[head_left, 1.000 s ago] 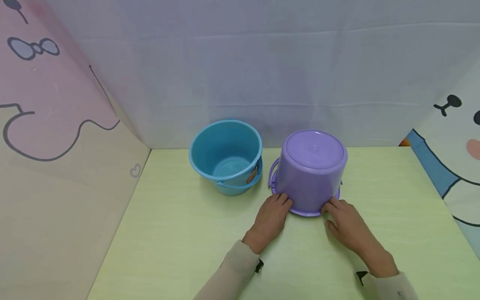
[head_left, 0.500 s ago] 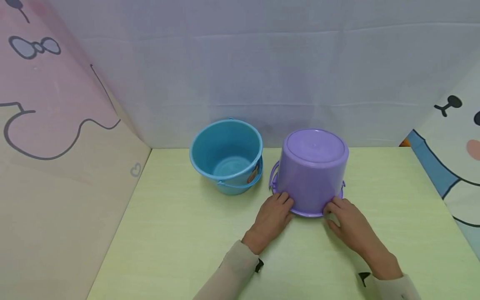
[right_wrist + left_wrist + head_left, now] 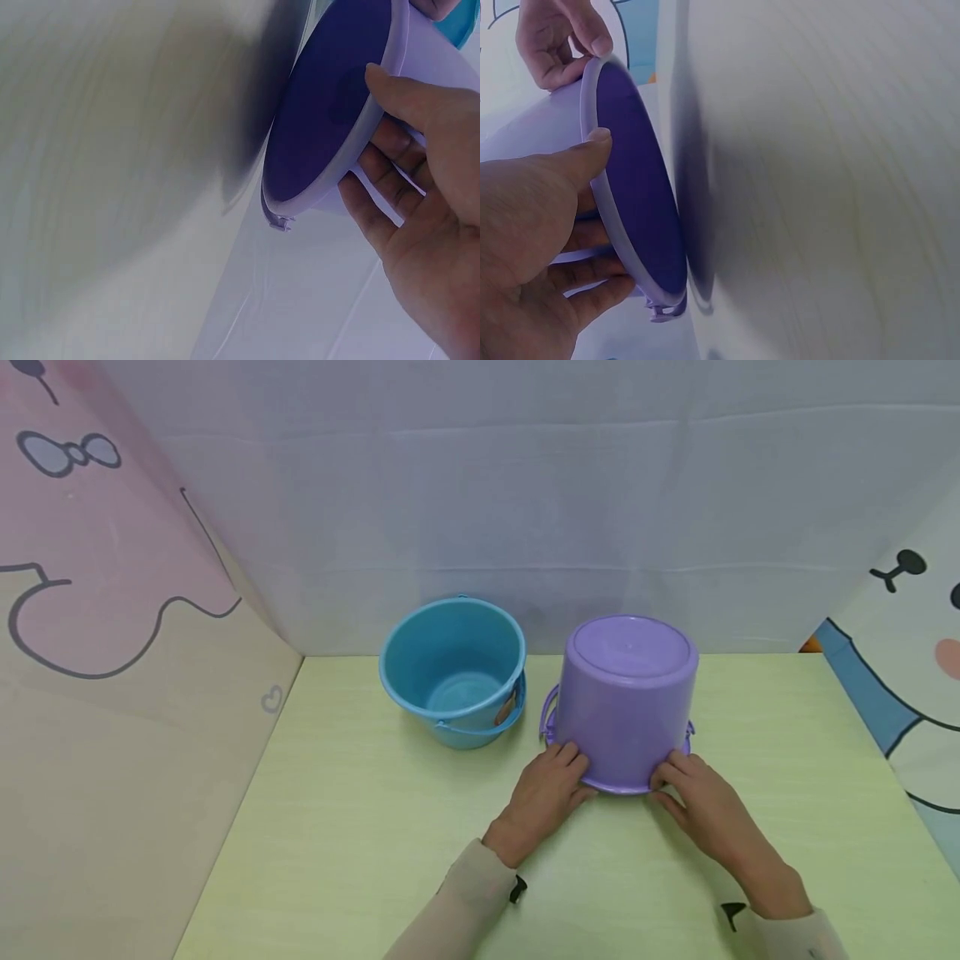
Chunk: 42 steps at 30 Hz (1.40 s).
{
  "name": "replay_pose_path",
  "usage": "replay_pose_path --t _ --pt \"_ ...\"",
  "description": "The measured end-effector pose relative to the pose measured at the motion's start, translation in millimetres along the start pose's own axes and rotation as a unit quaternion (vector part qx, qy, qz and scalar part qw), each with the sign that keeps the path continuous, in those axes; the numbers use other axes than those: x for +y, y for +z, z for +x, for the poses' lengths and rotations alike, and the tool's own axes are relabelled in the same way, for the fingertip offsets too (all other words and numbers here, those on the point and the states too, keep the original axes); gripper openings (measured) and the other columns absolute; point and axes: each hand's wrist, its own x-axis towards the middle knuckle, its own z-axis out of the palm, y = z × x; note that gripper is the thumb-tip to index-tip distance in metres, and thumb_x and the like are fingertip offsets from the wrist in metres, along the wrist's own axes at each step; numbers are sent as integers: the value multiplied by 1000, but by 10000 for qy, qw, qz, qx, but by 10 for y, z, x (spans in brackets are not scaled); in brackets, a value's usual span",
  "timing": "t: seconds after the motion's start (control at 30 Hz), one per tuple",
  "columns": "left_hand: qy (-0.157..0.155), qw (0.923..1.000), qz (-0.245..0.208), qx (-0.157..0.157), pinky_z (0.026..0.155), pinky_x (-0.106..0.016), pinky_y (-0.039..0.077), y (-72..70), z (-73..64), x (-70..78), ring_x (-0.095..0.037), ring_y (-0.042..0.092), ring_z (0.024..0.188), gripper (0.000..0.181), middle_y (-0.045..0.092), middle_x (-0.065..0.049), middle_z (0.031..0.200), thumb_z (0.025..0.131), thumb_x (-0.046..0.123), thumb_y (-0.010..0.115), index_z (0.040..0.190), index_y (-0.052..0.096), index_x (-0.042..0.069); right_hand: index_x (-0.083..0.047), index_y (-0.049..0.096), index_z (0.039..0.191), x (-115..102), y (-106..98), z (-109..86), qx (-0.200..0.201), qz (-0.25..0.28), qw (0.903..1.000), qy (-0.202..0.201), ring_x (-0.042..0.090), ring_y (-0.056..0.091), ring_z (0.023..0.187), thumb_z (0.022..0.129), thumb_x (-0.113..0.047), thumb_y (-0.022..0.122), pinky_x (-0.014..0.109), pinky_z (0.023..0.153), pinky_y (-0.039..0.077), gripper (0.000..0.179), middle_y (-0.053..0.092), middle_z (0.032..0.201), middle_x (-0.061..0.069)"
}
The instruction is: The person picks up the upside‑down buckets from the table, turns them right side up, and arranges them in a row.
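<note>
A purple bucket (image 3: 624,727) is upside down on the table, its base upward and tipped toward the back wall. Its near rim is lifted off the tabletop, and the dark inside shows in both wrist views. My left hand (image 3: 542,797) grips the rim at the near left, thumb over the lip and fingers against the outer wall. At the near right, my right hand (image 3: 708,810) pinches the same rim between thumb and fingers. The bucket's handle (image 3: 548,710) sticks out at its left side.
To the left of the purple bucket stands a blue bucket (image 3: 459,732), mouth up, with its handle hanging down and a brown patch on its side. The pale yellow-green table (image 3: 337,827) meets a white cloth wall (image 3: 525,510) at the back. Cartoon-printed panels flank both sides.
The purple bucket has tilted slightly backward, its near rim rising. Both thumbs have moved in to the rim, and my right hand has shifted a little to the right. The blue bucket stays put.
</note>
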Motion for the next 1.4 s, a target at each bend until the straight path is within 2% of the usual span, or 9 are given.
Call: replay_pose_path --t 0.37,0.4,0.43,0.5,0.6,0.67,0.87,0.9,1.4 --pt "-18 9999 -101 4 80 -22 48 -65 0 11 -12 54 94 31 55 5 101 98 45 73 104 62 17 -17 63 86 1 -77 0 90 40 9996 -268 13 53 80 65 1 95 35 65 49 43 53 90 -9" --pt "-20 9999 -115 -11 80 -22 48 -65 2 10 -12 53 94 31 54 5 101 98 44 73 103 61 16 -17 63 87 3 -84 -3 105 47 9995 -299 13 53 80 73 -6 93 34 65 49 35 54 90 -10" --pt "-23 9999 -128 -29 81 -21 48 -70 2 11 -12 53 94 31 54 5 101 99 44 73 103 61 16 -17 63 87 6 -90 -6 125 88 9994 -326 13 53 80 76 -9 91 34 65 48 31 54 90 -9" --pt "-31 9998 -176 -66 81 -21 48 -79 4 12 -12 53 95 30 54 5 101 99 44 72 103 61 16 -17 63 88 9 -97 -10 164 146 9990 -384 13 54 81 93 -29 77 34 66 48 20 54 90 -9" --pt "-59 9995 -287 -141 82 -21 48 -98 4 15 -12 53 97 30 54 5 101 99 44 72 103 61 16 -17 63 88 13 -107 -12 243 195 9985 -441 12 53 80 106 -53 42 33 65 48 46 54 90 -9" --pt "-93 9991 -363 -199 81 -21 48 -116 2 19 -12 53 97 30 54 5 102 99 44 72 103 61 16 -17 63 88 11 -117 -9 255 218 9984 -462 12 53 80 107 -52 44 33 65 48 45 54 90 -9" --pt "-139 9981 -514 -297 79 -19 47 -138 5 1 -11 52 97 30 54 5 101 99 44 72 103 61 16 -17 63 88 -10 -165 5 326 261 9980 -480 10 51 80 108 -53 44 20 72 40 46 54 90 -9" --pt "-135 9980 -537 -295 78 -19 47 -144 5 -3 -12 52 97 30 54 5 101 99 43 72 102 60 16 -17 63 88 -14 -170 8 356 245 9979 -476 9 51 80 107 -58 30 19 73 38 57 54 90 -10" --pt "-230 9927 -1130 -367 74 -20 46 -191 -6 -49 -14 52 96 29 53 5 98 98 41 74 100 59 16 -16 66 90 -35 -229 29 580 271 9960 -619 10 52 81 109 -59 32 21 74 40 58 58 92 -9"
